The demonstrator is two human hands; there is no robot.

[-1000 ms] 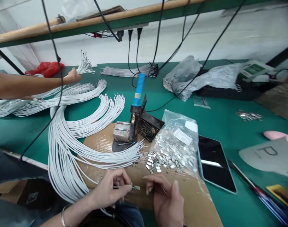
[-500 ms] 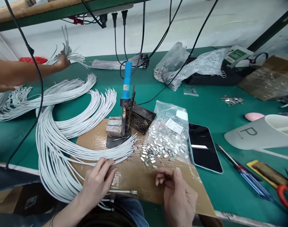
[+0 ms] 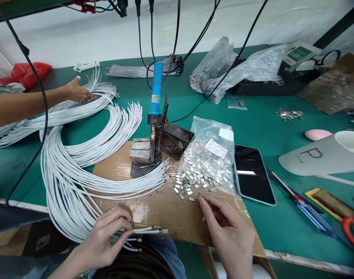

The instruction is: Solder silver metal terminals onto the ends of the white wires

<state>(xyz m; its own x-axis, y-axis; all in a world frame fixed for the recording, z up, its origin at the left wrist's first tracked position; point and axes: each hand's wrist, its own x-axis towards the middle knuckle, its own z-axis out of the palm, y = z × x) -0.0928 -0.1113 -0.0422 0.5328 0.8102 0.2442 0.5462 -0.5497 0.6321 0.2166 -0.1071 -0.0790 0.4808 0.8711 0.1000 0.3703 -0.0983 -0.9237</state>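
My left hand is shut on a few white wires with metal-tipped ends, low on the cardboard sheet. My right hand lies on the cardboard, fingertips just below a scatter of small metal terminals. Nothing shows between its fingers. More terminals fill a clear plastic bag behind the scatter. A large bundle of white wires curves around to the left. At upper left, a co-worker's hand rests on another white wire bundle.
A soldering iron with a blue handle stands in a holder behind the cardboard, beside a small fan grille. To the right lie a black tablet, a blue screwdriver and red-handled scissors. Black cables hang down over the green bench.
My left hand has moved down and closed around wire ends. My right hand has moved up toward the terminals. The co-worker's hand has lowered onto the wires, and the view has shifted.
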